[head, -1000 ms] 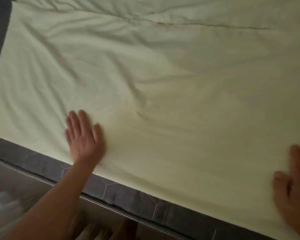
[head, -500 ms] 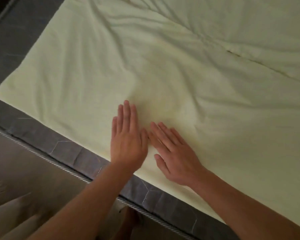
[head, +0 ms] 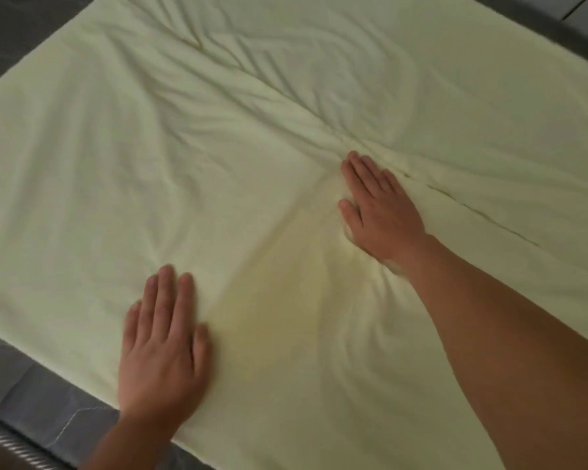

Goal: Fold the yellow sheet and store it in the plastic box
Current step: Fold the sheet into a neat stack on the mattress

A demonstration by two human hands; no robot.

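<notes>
The pale yellow sheet (head: pixel 218 147) lies spread over a grey mattress and fills most of the view. Creases run across its far half, and a folded edge slants away to the right of my right hand. My left hand (head: pixel 162 347) lies flat on the sheet near its front edge, fingers straight and together. My right hand (head: pixel 377 208) presses flat on the sheet further in, near the middle, with wrinkles bunching round its heel. The plastic box is not in view.
The grey mattress (head: pixel 31 395) shows along the front left edge, with a corded piping trim (head: pixel 11 446) at the bottom left corner. More grey mattress shows at the top left and top right corners.
My right hand has slid away from my left hand, up and right toward the sheet's middle. My left hand has stayed near the front edge. The view has shifted so more of the sheet shows.
</notes>
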